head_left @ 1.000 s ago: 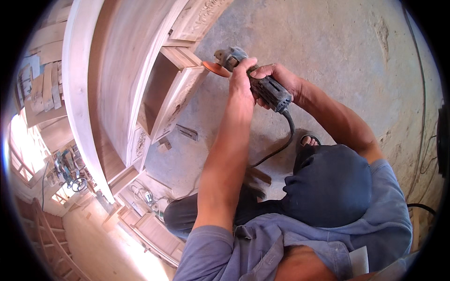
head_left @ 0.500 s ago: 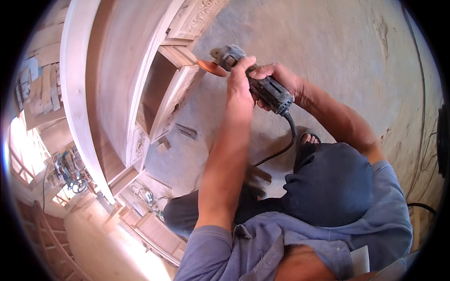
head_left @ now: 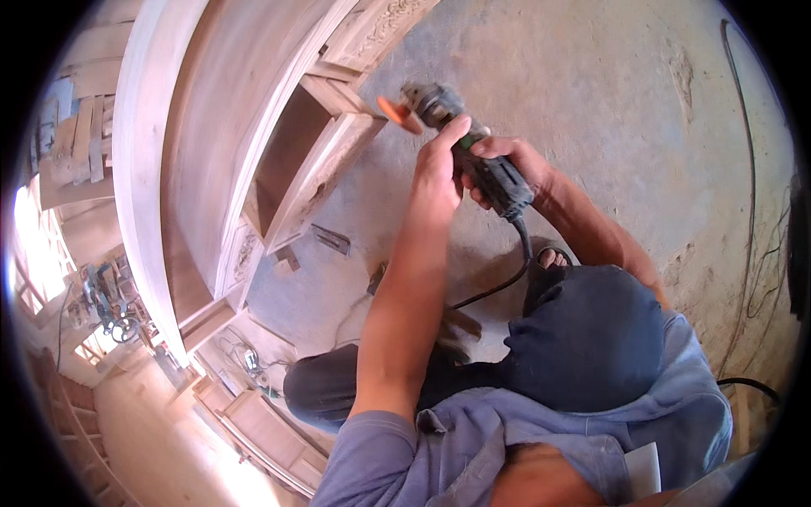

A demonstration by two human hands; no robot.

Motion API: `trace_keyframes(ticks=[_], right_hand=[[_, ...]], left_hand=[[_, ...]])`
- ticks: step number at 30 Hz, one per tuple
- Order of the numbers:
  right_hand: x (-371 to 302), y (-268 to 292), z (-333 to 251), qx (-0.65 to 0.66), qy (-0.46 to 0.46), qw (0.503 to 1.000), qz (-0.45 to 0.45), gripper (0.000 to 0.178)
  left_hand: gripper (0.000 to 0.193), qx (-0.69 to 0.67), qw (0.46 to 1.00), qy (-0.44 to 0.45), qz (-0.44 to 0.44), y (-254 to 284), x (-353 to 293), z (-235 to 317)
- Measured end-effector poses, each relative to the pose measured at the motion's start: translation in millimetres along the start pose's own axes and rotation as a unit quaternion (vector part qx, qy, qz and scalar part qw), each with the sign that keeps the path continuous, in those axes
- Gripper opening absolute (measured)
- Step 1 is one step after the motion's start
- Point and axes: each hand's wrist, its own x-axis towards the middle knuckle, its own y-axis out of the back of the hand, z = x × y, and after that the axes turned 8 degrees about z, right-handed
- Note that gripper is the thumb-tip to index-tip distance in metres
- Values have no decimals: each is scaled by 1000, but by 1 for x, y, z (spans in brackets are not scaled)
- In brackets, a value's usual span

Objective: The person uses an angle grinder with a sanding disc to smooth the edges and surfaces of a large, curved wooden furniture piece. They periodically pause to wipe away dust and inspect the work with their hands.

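Observation:
An angle grinder (head_left: 500, 184) with a dark, dusty body and an orange disc (head_left: 400, 116) is in both my hands. My left hand (head_left: 439, 160) wraps the front of its body, just behind the metal head, with the thumb along the top. My right hand (head_left: 517, 162) grips the body further back, near the cord end. The tilted disc is beside the upper end of a carved wooden drawer front (head_left: 325, 173), which stands out from a pale wooden cabinet (head_left: 228, 127). Whether disc and wood touch, I cannot tell.
A black power cord (head_left: 507, 281) runs from the grinder past my foot (head_left: 553, 257). On the concrete floor lie a flat slotted piece (head_left: 331, 239) and wood scraps (head_left: 287, 258). Wood boards (head_left: 83, 139) are stacked at far left. Another cable (head_left: 750, 144) runs along the right.
The grinder and both hands have shifted slightly right and down in view, and the disc now appears more tilted. The cabinet has also shifted slightly right. Both hands keep their grip.

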Motion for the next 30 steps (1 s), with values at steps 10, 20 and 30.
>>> trace_keyframes(ticks=[10, 20, 30], right_hand=[[-83, -1, 0, 19, 163, 986, 31, 59], [-102, -6, 18, 31, 150, 985, 76, 62], [-106, -5, 24, 43, 137, 986, 83, 61]], left_hand=[[33, -329, 868, -219, 301, 169, -64, 82], [37, -371, 868, -268, 191, 202, -19, 140], [35, -364, 866, -278, 197, 208, -1, 159]])
